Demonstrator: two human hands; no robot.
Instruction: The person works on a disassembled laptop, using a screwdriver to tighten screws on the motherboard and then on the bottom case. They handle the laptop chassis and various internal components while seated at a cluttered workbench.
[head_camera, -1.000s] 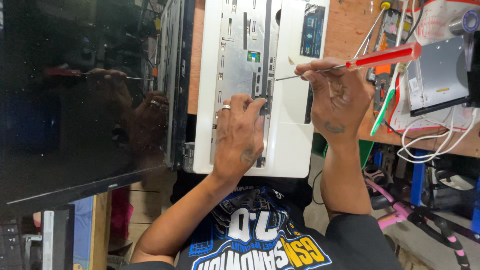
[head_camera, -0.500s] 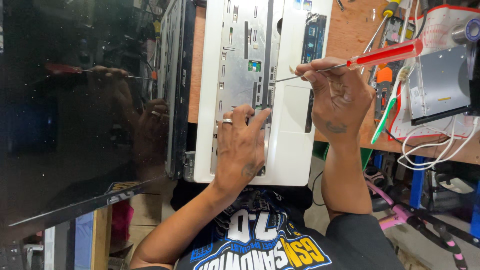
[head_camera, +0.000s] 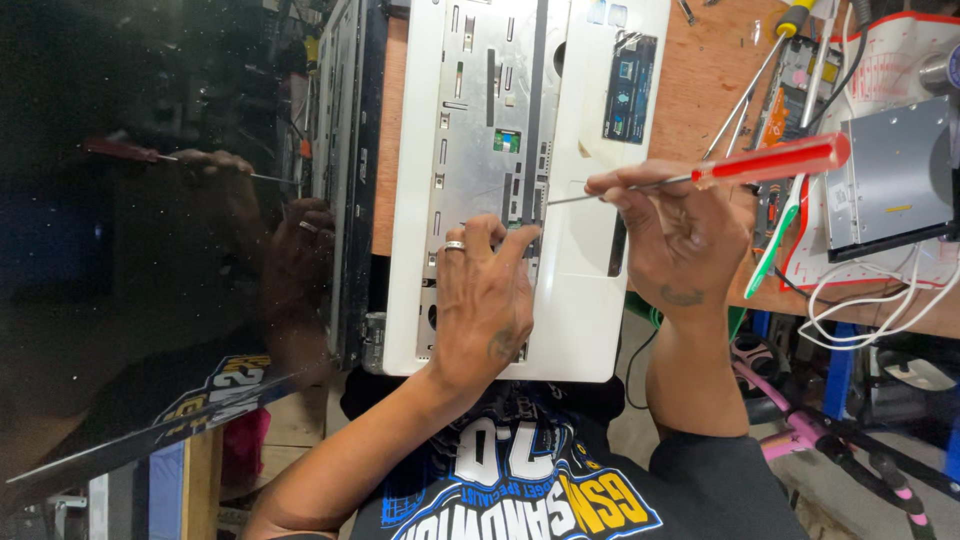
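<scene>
A white laptop base (head_camera: 590, 330) lies opened on a wooden bench, its keyboard removed so a silver metal plate (head_camera: 490, 90) shows. My left hand (head_camera: 485, 300), a ring on one finger, rests flat on the plate's near end with fingertips by a slot. My right hand (head_camera: 675, 235) grips a red-handled screwdriver (head_camera: 770, 162), whose thin shaft points left with the tip over the plate's right edge. The laptop's dark glossy screen (head_camera: 150, 250) stands open at the left and mirrors both hands.
To the right on the bench (head_camera: 700, 80) lie a silver optical drive (head_camera: 895, 175), a yellow-handled screwdriver (head_camera: 785, 30), a green-and-white tool (head_camera: 775, 245) and white cables (head_camera: 880, 305). Pink and blue frame parts (head_camera: 800, 420) sit below the bench edge.
The view has shifted slightly. My right hand and the screwdriver stay at the plate's right edge; my left hand's fingers have crept a little further up the plate.
</scene>
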